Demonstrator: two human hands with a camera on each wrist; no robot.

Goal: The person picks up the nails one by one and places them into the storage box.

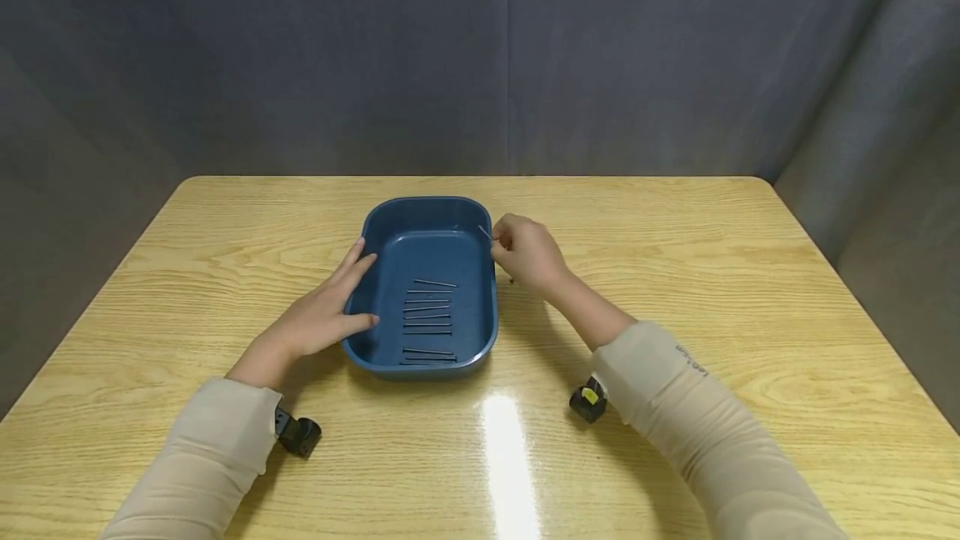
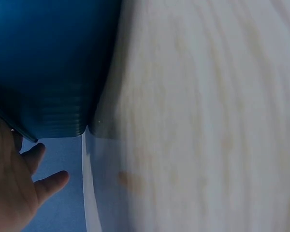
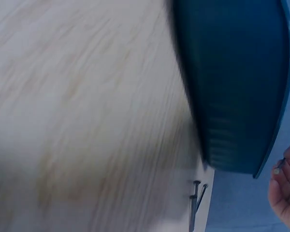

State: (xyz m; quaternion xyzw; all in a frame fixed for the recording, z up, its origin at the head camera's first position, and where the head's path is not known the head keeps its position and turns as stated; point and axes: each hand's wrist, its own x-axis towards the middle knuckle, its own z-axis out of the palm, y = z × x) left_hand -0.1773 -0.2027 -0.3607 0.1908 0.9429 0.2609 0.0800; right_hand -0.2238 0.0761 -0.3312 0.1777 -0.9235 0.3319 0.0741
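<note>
A blue plastic tray stands on the table, with several dark nails lying crosswise in rough rows on its floor. At the tray's right rim, my right hand pinches a single nail, whose shaft points up and left over the tray. Its head end shows between the fingers in the right wrist view. My left hand rests on the left rim, fingers spread and thumb reaching over the edge, holding nothing.
Loose nails lie on the table beyond the tray's right side, mostly hidden by the right hand in the head view. The wooden table extends on both sides of the tray. A grey curtain hangs behind it.
</note>
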